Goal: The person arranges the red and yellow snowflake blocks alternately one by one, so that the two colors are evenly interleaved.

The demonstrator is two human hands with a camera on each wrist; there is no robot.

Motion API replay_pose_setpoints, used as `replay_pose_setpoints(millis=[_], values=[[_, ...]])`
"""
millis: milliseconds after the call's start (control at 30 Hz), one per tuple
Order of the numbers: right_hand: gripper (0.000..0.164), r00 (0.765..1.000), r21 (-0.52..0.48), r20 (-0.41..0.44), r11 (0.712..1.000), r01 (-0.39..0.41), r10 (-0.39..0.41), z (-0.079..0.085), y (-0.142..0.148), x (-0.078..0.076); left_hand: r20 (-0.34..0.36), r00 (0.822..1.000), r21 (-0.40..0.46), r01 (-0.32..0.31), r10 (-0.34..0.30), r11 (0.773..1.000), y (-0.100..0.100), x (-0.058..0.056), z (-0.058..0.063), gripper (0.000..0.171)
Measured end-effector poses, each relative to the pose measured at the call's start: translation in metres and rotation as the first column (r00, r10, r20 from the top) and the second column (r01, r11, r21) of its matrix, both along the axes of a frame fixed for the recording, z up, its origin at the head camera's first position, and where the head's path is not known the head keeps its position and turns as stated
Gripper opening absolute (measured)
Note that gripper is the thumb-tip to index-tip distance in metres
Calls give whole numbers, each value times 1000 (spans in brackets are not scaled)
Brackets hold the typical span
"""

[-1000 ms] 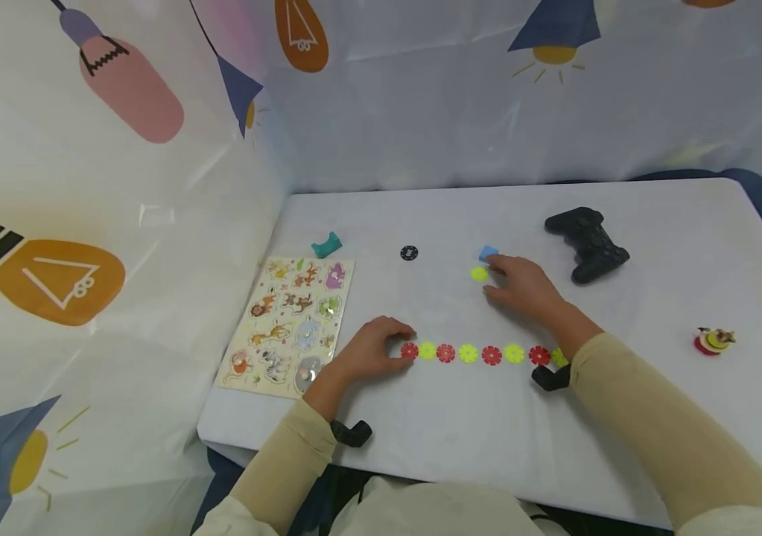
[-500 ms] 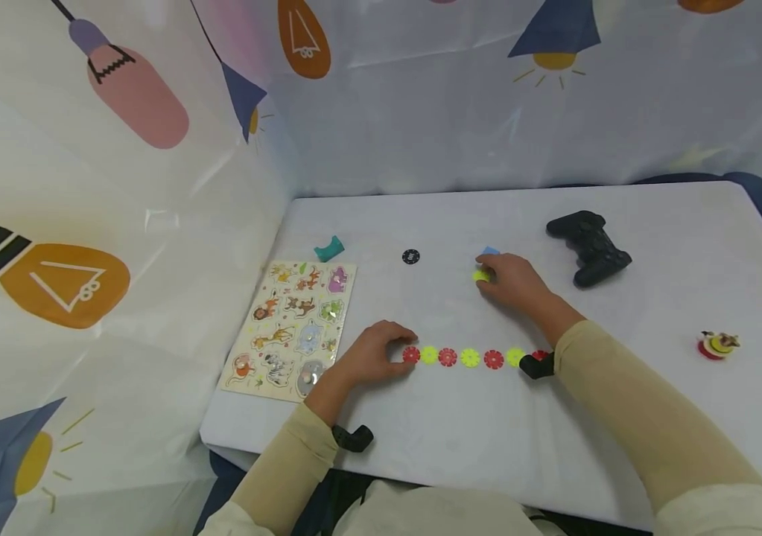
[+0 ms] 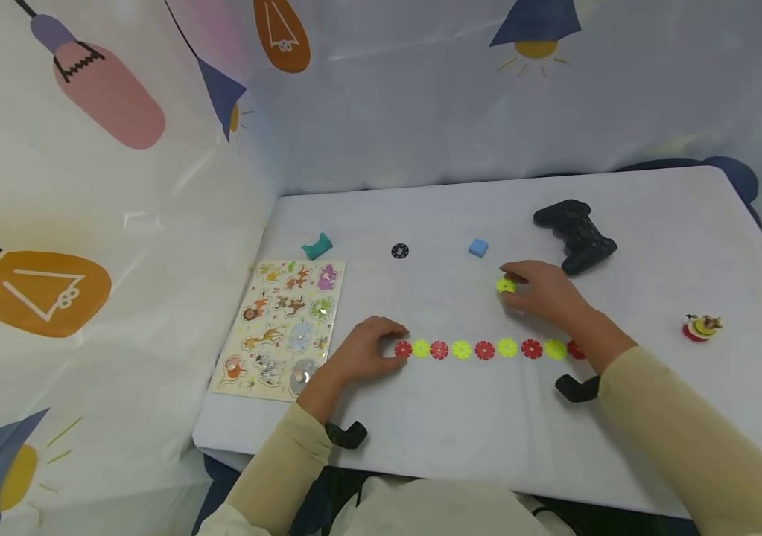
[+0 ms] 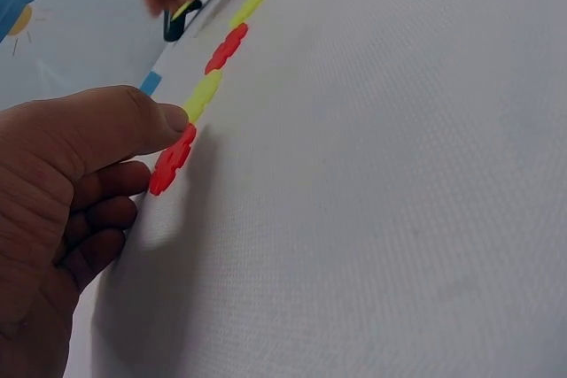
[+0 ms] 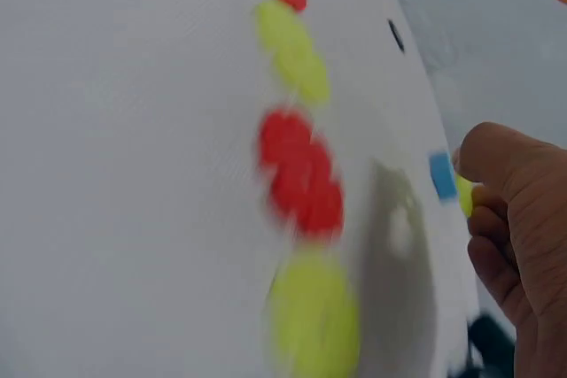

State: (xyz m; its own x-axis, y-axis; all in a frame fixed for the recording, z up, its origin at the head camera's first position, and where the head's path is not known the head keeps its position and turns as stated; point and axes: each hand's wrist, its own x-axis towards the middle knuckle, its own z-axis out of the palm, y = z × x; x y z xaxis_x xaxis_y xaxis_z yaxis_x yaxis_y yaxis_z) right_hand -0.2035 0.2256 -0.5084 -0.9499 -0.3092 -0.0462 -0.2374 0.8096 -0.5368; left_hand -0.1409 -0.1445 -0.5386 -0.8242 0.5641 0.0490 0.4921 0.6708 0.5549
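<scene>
A row of alternating red and yellow flower-shaped discs lies across the white table. At its left end, my left hand [image 3: 366, 356] holds the end red disc [image 3: 403, 348] between thumb and fingers; in the left wrist view the thumb lies at the top of this red disc [image 4: 173, 161]. Beyond the row, my right hand [image 3: 544, 296] pinches a single yellow flower disc [image 3: 505, 285] by its edges. The right wrist view, partly blurred, has only a sliver of that yellow disc [image 5: 463, 194] showing past the thumb. My right wrist covers part of the row's right end.
An animal puzzle board [image 3: 280, 327] lies left of the row. Farther back are a teal piece [image 3: 316, 246], a black round chip [image 3: 400, 251], a blue block [image 3: 477, 248] and a black game controller [image 3: 575, 235]. A small colourful figure [image 3: 701, 327] stands at the right.
My right hand has closed on the single yellow disc beside the blue block and carried it to the right, toward me. The blue block is uncovered now. My left hand stays at the row's end.
</scene>
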Motion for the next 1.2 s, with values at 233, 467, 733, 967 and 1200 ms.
replay_pose_setpoints(millis=[233, 467, 733, 967, 1200], values=[[50, 997, 28, -49, 997, 65, -63, 2, 53, 43, -14, 997, 11, -76, 76, 997, -21, 4, 5, 44], [44, 995, 52, -72, 996, 73, -69, -13, 80, 72, 5, 995, 23, -97, 97, 995, -32, 9, 5, 44], [39, 984, 6, -179, 1000, -11, 12, -26, 84, 88, 13, 995, 29, -96, 95, 995, -35, 14, 5, 44], [37, 974, 17, -217, 998, -68, 70, -27, 79, 90, 10, 996, 50, -94, 93, 994, -36, 18, 5, 44], [39, 978, 21, -199, 998, -55, 58, -23, 79, 95, 24, 996, 46, -91, 90, 995, -34, 18, 6, 43]])
